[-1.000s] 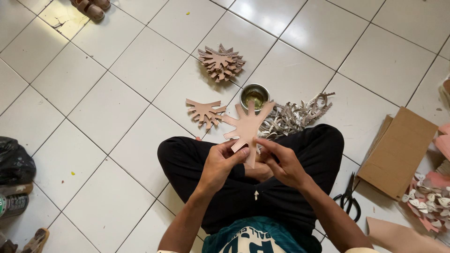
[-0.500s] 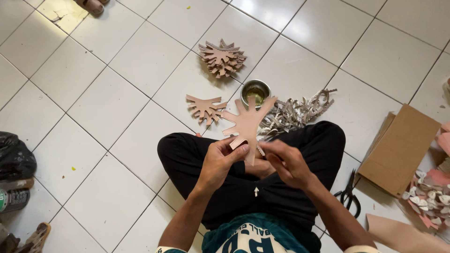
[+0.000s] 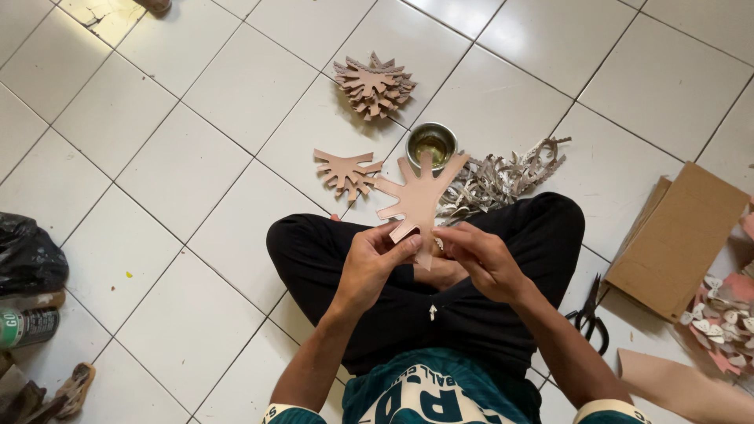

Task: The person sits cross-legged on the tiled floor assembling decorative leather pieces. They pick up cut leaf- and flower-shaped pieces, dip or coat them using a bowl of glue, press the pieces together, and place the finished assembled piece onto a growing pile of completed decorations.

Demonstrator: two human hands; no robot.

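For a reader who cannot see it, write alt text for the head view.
A person sits cross-legged on a white tile floor, both hands holding a tan tree-shaped cutout: left hand, right hand. Ahead lie a small tin, more cutouts and scraps.

White glossy tiled floor (image 3: 196, 165) with dark grout lines, soft daylight glare — no furniture visible
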